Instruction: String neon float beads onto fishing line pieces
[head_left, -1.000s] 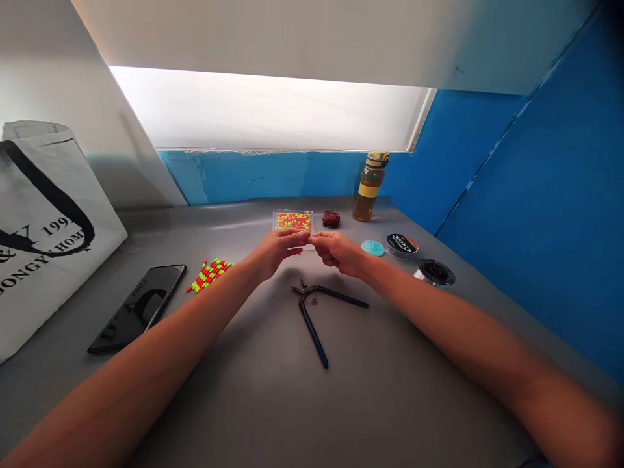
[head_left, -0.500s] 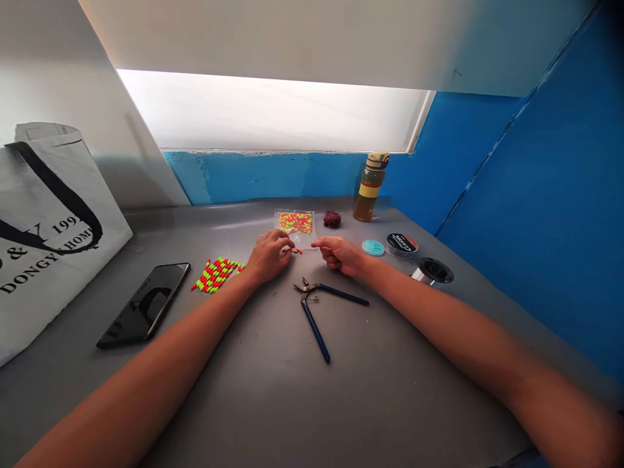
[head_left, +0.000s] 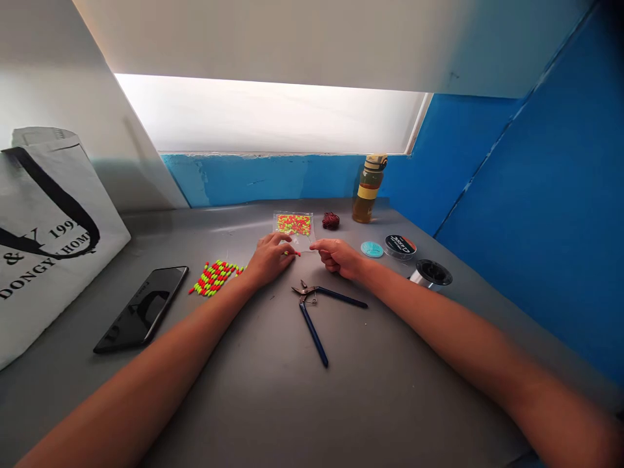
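Two hands, one fine line, a few beads

The right hand (head_left: pixel 341 257) keeps its thumb and forefinger pressed together, the other fingers curled under, and a fine line (head_left: pixel 307 251) seems to be pinched at their tips. The line is so thin that only part of it shows. A firm tip grip probably suits something this slight, which could easily slip from a looser hold.

The left hand (head_left: pixel 271 260) rests low on the table (head_left: pixel 273 403), fingers bent, with a narrow gap between thumb and forefinger. A few beads (head_left: pixel 298 253) lie right at its fingertips, between the two hands; whether it grips them or merely touches them I can't make out. Keeping the hand down there likely steadies such small pieces.

The packet (head_left: pixel 294 224) of loose beads lies just beyond the hands, presumably for short reach. The pliers (head_left: pixel 303 301) rest on the near side, jaws apart and handles spread towards the person, which would make them easy to take up. The beadwork (head_left: pixel 214 278), red and yellow-green, lies flat left of the left hand, perhaps set aside from the working spot, with the phone (head_left: pixel 141 309) beyond it. The spool (head_left: pixel 431 274) stands to the right, clear of both hands.
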`<state>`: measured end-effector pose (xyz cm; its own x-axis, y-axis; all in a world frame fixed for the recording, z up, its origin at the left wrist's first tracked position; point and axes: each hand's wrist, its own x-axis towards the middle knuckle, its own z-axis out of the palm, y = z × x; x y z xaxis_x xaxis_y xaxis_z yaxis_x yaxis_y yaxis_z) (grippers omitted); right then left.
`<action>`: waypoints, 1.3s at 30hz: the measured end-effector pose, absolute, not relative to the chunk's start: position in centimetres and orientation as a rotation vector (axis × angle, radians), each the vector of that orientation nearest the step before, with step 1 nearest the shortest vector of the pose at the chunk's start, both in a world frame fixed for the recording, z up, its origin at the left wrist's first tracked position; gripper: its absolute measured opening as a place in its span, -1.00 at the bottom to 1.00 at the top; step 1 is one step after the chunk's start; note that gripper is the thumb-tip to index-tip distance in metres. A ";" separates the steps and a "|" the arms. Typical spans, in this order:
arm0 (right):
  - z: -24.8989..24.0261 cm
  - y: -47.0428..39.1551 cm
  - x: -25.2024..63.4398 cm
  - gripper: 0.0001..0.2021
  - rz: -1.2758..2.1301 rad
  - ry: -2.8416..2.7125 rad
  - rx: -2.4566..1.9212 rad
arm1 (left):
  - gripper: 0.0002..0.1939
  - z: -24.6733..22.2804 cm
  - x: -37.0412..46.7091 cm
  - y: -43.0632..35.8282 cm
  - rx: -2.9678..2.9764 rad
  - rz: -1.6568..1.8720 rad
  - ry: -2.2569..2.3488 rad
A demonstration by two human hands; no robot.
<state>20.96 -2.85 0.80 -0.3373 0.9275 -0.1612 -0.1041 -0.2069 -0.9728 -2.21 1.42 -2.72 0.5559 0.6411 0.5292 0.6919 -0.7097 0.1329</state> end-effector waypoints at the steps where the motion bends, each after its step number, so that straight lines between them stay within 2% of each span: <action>1: 0.8 -2.8 21.0 -0.60 1.658 -1.238 -1.059 | -0.85 -2.7 -2.2 1.4 -2.695 -0.852 -1.149; 11: 0.4 -2.6 21.0 -0.59 1.641 -1.247 -1.034 | -0.81 -1.4 -0.3 -0.5 -2.688 -0.884 -1.106; 15: 0.4 -2.7 21.0 -0.62 1.656 -1.251 -1.020 | -0.81 -1.2 0.6 -1.3 -2.691 -0.992 -1.332; 17: 0.4 -2.6 21.1 -0.67 1.697 -1.245 -1.005 | -0.84 -1.2 1.1 -1.6 -2.738 -1.145 -1.470; 20: 0.4 -2.4 21.1 -0.73 1.741 -1.206 -0.980 | -0.86 -1.1 1.8 -1.9 -2.841 -1.563 -1.687; 25: 0.2 -2.5 20.9 -0.83 1.701 -1.212 -0.983 | -0.76 -0.7 2.6 -2.1 -2.818 -2.236 -2.167; 31: 0.1 -3.0 20.2 -0.89 1.589 -1.227 -1.031 | -0.75 -0.4 1.4 -1.2 -2.797 -2.626 -2.329; 39: 0.9 -3.3 20.7 -0.88 1.715 -1.314 -0.983 | -0.74 -0.1 0.5 -0.4 -2.868 -2.799 -2.443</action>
<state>20.71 -3.35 0.86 -0.4243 0.8962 -0.1294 -0.1080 -0.1920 -0.9754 0.47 -0.40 -0.14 0.3613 0.9205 -0.1489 -0.2721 0.2569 0.9274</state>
